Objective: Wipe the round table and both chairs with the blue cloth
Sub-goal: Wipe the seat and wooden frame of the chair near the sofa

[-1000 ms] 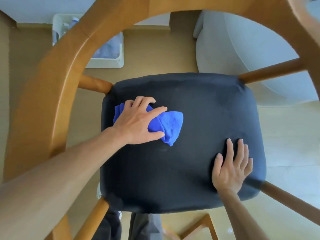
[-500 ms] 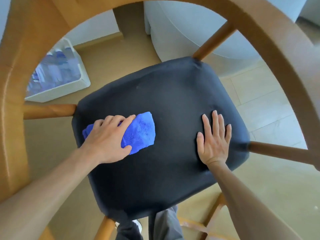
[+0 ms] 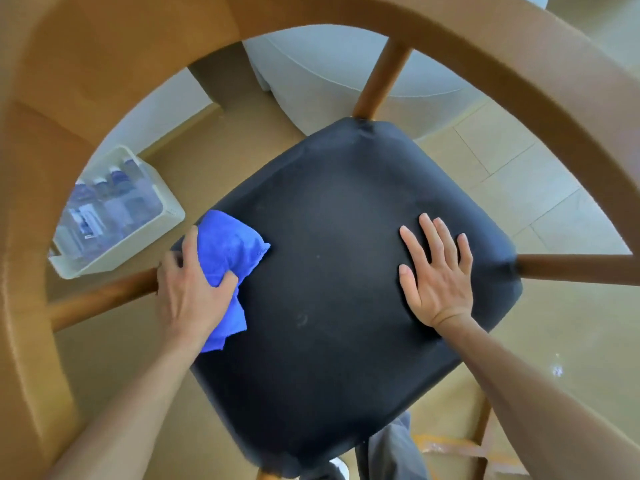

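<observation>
Tiled floor (image 3: 512, 174) and white bin (image 3: 114, 216) at ten o'clock below a curved wooden chair frame (image 3: 519, 64), dark seat cushion (image 3: 339, 271) centred, left hand (image 3: 194, 289) gripping blue cloth (image 3: 228, 251) at the cushion's nine o'clock edge, right hand (image 3: 436, 271) flat with fingers spread at three o'clock, hands well apart

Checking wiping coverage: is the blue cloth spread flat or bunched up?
Bunched. The blue cloth is crumpled in the left hand, thumb pinching its folds, at the seat's left edge.
</observation>
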Demonstrator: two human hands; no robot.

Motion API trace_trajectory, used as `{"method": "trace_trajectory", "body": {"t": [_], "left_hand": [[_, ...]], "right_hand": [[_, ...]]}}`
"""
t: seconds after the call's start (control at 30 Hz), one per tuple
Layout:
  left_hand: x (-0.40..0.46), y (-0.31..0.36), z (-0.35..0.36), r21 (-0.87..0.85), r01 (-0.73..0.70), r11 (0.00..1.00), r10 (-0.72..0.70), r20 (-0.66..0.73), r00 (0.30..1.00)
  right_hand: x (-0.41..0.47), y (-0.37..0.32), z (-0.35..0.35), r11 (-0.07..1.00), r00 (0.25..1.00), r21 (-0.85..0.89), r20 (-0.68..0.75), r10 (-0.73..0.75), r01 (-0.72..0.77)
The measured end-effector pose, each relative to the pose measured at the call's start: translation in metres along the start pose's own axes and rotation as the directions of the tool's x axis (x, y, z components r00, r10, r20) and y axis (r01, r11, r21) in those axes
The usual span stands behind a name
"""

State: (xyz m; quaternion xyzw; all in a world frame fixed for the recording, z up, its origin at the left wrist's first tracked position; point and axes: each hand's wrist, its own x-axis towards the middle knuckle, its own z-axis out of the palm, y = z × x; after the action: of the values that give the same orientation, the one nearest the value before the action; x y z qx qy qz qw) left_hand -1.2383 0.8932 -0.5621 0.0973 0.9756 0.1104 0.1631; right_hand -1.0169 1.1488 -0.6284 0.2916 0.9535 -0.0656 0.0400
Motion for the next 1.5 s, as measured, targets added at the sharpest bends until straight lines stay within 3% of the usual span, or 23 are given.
{"method": "trace_trajectory", "body": {"t": [0.3, 0.43, 0.57, 0.73, 0.9, 0.97, 1.03, 1.13, 1.2, 1.3, 1.5], "left_hand": [[0.014, 0.042, 0.019, -0.069, -0.116, 0.991, 0.104, -0.156, 0.982], [-0.046, 0.059, 0.05, -0.138, -0.077, 0.988, 0.061, -0.117, 0.991], [-0.137, 0.077, 0.077, -0.254, -0.16, 0.954, 0.176, 0.044, 0.983], [-0.221, 0.079, 0.096, -0.277, -0.352, 0.894, 0.428, 0.296, 0.854], [-0.178, 0.064, 0.085, -0.153, -0.597, 0.788, 0.615, 0.136, 0.777], [-0.144, 0.059, 0.074, -0.112, -0.627, 0.771, 0.637, 0.11, 0.763], [-0.106, 0.056, 0.06, -0.087, -0.562, 0.823, 0.568, 0.104, 0.816], [-0.04, 0.051, 0.037, -0.042, -0.317, 0.947, 0.319, 0.03, 0.947], [0.007, 0.045, 0.026, -0.052, -0.167, 0.985, 0.164, -0.062, 0.985], [0.049, 0.044, 0.019, -0.087, -0.075, 0.993, 0.063, -0.141, 0.988], [0.053, 0.061, 0.035, -0.226, 0.067, 0.972, -0.127, -0.266, 0.955]], "right_hand": [[0.0, 0.0, 0.0, 0.999, 0.999, 0.037, -0.054, 0.002, 0.0], [0.0, -0.001, -0.002, 0.999, 1.0, 0.033, -0.027, 0.004, -0.003], [0.0, -0.001, -0.004, 1.0, 1.0, 0.024, -0.008, 0.008, -0.008], [0.0, -0.002, -0.004, 0.999, 0.999, 0.042, -0.05, 0.002, 0.001], [0.001, -0.001, -0.003, 0.999, 0.998, 0.053, -0.061, 0.001, 0.002], [0.0, 0.0, -0.002, 0.999, 0.998, 0.05, -0.059, -0.004, 0.007], [0.001, 0.0, -0.002, 0.999, 0.998, 0.047, -0.058, -0.005, 0.008], [0.001, 0.0, -0.001, 0.999, 0.998, 0.041, -0.067, -0.008, 0.011], [0.001, 0.001, 0.0, 0.999, 0.997, 0.039, -0.075, -0.011, 0.014], [0.001, 0.002, 0.001, 0.999, 0.996, 0.042, -0.083, -0.012, 0.015], [0.0, 0.002, 0.002, 0.999, 0.996, 0.053, -0.09, -0.004, 0.009]]}}
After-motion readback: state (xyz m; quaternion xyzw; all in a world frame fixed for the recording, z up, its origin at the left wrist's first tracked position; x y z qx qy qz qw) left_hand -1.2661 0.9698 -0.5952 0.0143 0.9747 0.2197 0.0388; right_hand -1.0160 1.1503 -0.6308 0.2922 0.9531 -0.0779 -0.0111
